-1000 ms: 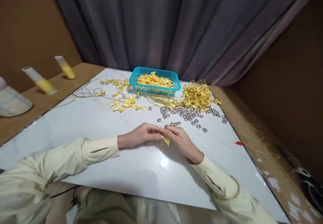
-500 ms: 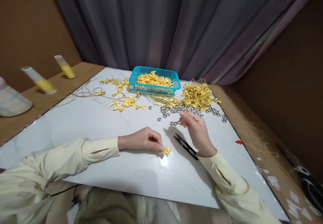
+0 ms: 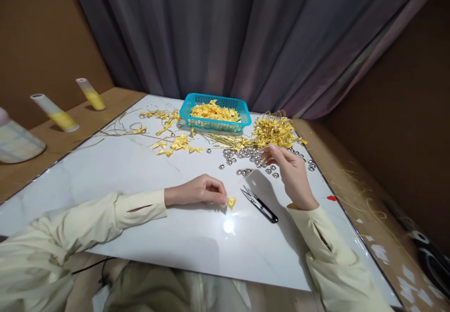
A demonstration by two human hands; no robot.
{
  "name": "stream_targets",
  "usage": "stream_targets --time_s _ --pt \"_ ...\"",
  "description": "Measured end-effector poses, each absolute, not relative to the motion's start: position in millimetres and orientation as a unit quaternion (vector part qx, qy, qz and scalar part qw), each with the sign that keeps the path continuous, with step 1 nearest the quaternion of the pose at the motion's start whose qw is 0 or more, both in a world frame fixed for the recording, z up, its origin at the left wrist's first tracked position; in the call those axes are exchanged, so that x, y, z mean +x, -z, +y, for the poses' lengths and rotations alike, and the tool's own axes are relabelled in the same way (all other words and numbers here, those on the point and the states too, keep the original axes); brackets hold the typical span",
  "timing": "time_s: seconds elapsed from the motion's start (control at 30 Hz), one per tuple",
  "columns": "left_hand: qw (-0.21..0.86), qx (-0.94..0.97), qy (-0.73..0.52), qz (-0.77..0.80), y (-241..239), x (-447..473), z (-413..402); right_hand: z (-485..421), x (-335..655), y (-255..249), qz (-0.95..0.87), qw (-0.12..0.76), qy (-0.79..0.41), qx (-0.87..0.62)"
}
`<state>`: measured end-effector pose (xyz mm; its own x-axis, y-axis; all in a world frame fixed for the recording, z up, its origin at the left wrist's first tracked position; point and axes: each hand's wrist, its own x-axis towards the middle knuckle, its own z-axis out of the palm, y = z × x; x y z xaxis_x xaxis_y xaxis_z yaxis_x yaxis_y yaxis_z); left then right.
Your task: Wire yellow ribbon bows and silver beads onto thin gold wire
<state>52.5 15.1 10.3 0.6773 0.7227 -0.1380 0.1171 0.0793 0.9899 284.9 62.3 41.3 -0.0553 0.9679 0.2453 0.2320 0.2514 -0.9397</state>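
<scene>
The small yellow bow [image 3: 231,202] is the weak point here. It sits just below the middle of the frame, pressed to the glossy white surface [image 3: 140,176] by the fingertips of the left hand [image 3: 197,192]. That grip is narrow, closed on the bow's left edge only, so a slight lift or slide could probably let the folded ribbon spring open or skate away.

The right hand [image 3: 291,173] is well apart from the bow, up and to the right. Its fingertips are drawn close together at the scatter of silver beads [image 3: 246,155]. Whether that grip has a bead or a thin strand in it cannot be told. The beads lie loose and look round, so a nudge from the knuckles could send some rolling toward the right edge of the surface.

Black snips [image 3: 260,205] lie flat between the two hands, just right of the bow, with their points aimed at the upper left. A hand crossing low from the beads to the bow could catch on them or knock them aside.

Further up the frame stand a teal basket [image 3: 214,124] of bows and a heap of wired bows [image 3: 276,131].
</scene>
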Motion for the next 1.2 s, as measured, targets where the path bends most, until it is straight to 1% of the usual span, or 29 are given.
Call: stream_targets --time_s 0.13,0.23,0.3,0.4,0.5,0.57,0.67,0.73,0.9,1.2 --pt "0.674 0.606 -0.237 0.350 -9.4 53.8 15.1 64.5 286.3 -41.7 -0.560 0.435 -0.543 -0.449" --pt "0.668 0.609 -0.240 0.353 -10.3 54.0 15.4 65.0 286.4 -38.1 -0.543 0.351 -0.611 -0.456" --pt "0.663 0.617 -0.241 0.348 -10.7 53.8 15.4 64.7 286.2 -36.0 -0.556 0.302 -0.607 -0.480" --pt "0.657 0.635 -0.221 0.341 -9.9 53.4 15.4 64.4 286.3 -34.7 -0.584 0.264 -0.578 -0.505" --pt "0.643 0.654 -0.199 0.346 -8.7 53.3 15.0 65.7 286.9 -32.6 -0.593 0.227 -0.586 -0.503" --pt "0.632 0.660 -0.194 0.356 -8.8 53.9 14.5 67.2 287.0 -29.4 -0.600 0.225 -0.571 -0.513" --pt "0.623 0.664 -0.195 0.365 -10.1 55.3 13.6 68.7 286.5 -24.5 -0.623 0.236 -0.516 -0.538" --pt "0.620 0.667 -0.195 0.364 -11.2 56.2 13.0 68.7 286.2 -23.3 -0.629 0.225 -0.501 -0.551" --pt "0.614 0.676 -0.190 0.361 -11.5 56.8 12.4 68.3 286.3 -25.0 -0.606 0.198 -0.514 -0.574" --pt "0.609 0.683 -0.178 0.362 -12.4 57.1 12.3 63.2 279.3 -30.3 -0.580 0.194 -0.550 -0.569"
